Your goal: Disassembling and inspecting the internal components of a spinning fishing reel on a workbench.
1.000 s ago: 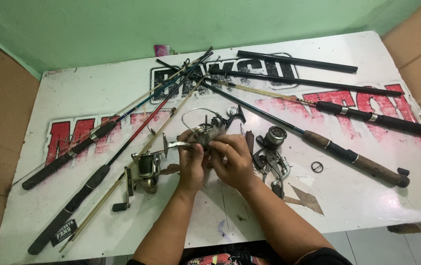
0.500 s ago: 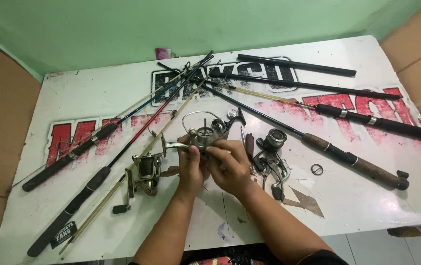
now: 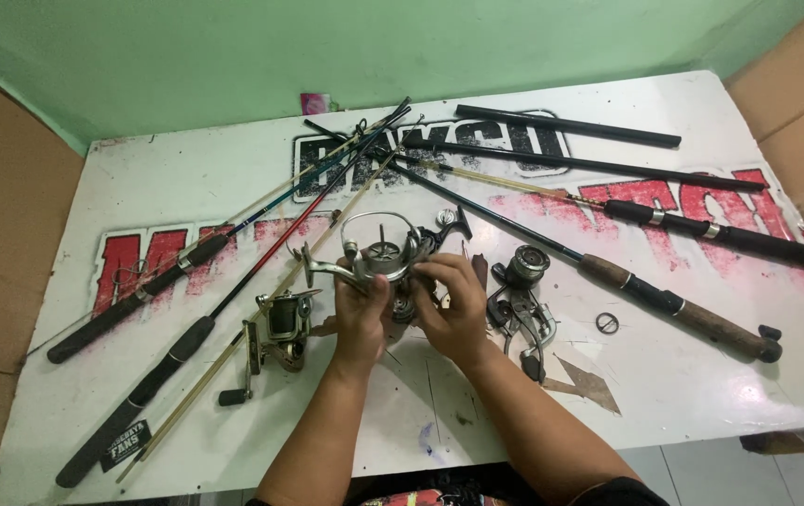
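Our left hand [image 3: 361, 317] and right hand [image 3: 453, 314] both close around a silver spinning reel [image 3: 381, 258], held just above the white table [image 3: 683, 375]. A second reel [image 3: 280, 323] lies just left of our hands, a third reel [image 3: 522, 281] just right, fishing rods [image 3: 673, 305] fanned beyond.

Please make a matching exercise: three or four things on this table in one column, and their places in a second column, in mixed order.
Things:
1. silver reel
2. greenish reel
3. small ring
4. dark reel

Places:
A. lying alone, right of the dark reel
B. held in both hands
C. on the table, left of the left hand
D. on the table, right of the right hand

Pairs: 1-B, 2-C, 3-A, 4-D
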